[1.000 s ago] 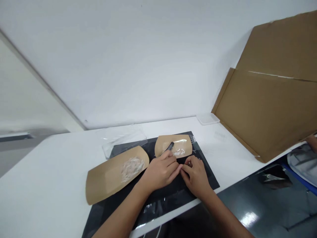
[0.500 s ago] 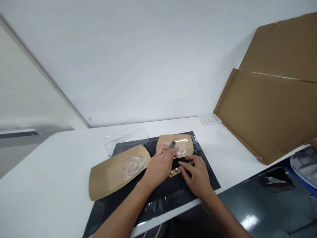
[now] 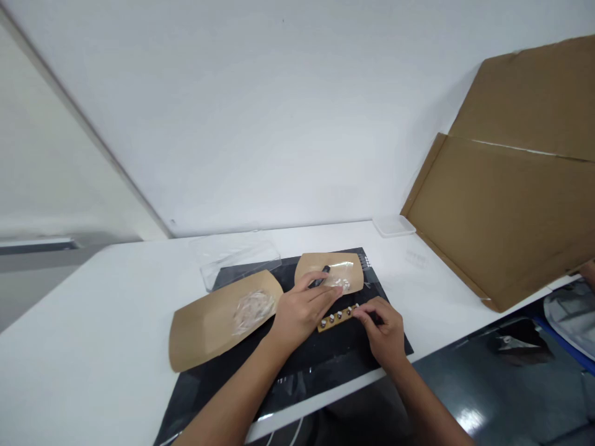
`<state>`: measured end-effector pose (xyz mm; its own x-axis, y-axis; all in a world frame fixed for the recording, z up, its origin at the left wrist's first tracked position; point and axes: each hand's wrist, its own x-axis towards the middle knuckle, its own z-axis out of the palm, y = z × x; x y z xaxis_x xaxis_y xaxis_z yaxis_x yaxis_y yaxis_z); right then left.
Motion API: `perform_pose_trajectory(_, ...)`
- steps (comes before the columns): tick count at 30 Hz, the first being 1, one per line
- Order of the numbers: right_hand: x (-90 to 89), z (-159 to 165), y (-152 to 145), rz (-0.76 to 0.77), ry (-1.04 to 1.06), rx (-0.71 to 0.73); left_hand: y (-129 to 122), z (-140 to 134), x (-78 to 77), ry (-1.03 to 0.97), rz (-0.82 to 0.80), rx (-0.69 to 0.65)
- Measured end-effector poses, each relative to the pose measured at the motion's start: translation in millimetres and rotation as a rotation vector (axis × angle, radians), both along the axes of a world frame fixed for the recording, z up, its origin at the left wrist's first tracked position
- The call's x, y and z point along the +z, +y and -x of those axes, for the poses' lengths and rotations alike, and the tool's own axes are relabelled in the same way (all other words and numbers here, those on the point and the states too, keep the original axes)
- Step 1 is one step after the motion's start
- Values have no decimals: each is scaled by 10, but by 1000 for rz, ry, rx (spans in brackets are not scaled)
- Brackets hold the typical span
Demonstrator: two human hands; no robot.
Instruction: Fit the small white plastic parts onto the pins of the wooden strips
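My left hand (image 3: 302, 306) reaches over the smaller brown paper tray (image 3: 304, 260), fingers stretched and apart, fingertips at the small white pieces (image 3: 343, 284) in it. A dark stick-like object (image 3: 320, 277) shows between its fingers; I cannot tell whether it lies in the tray or is held. A narrow yellowish strip (image 3: 335, 318) carries a row of several small metallic pieces with white tops. At the strip's right end my right hand (image 3: 383, 325) is closed, thumb and forefinger pinched; what they grip is hidden. Under all this lies a black mat (image 3: 320, 359).
A larger brown tray (image 3: 199, 328) with clear plastic pieces sits at left. Behind it is a clear plastic cover (image 3: 239, 260). A shallow translucent lid (image 3: 394, 226) lies near the wall. An open cardboard box (image 3: 502, 217) stands at right.
My left hand has shifted right, its fingers spreading over the white pieces. My right hand has drawn back to the strip's right end and closed, uncovering more of the row.
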<state>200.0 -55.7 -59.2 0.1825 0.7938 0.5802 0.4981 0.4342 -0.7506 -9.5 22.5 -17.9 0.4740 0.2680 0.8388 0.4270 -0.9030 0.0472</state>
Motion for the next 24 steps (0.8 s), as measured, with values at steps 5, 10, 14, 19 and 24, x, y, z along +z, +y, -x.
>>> perform_pose_trajectory(5,-49,1,-21,9,4,16,15,-16,-6,-61,6,49)
perform_pose_trajectory(10,-87,-34,3,25,79,-12,-8,-34,9,-58,34,74)
perform_pose_trajectory(14,-115,-62,29,51,158,-51,-20,-36,0,-29,32,63)
perform_pose_trajectory(19,-107,-61,37,7,156,-67,9,-22,-66,-23,0,89)
perform_pose_trajectory(24,-113,-28,22,-20,166,61,33,-22,-112,-39,0,136)
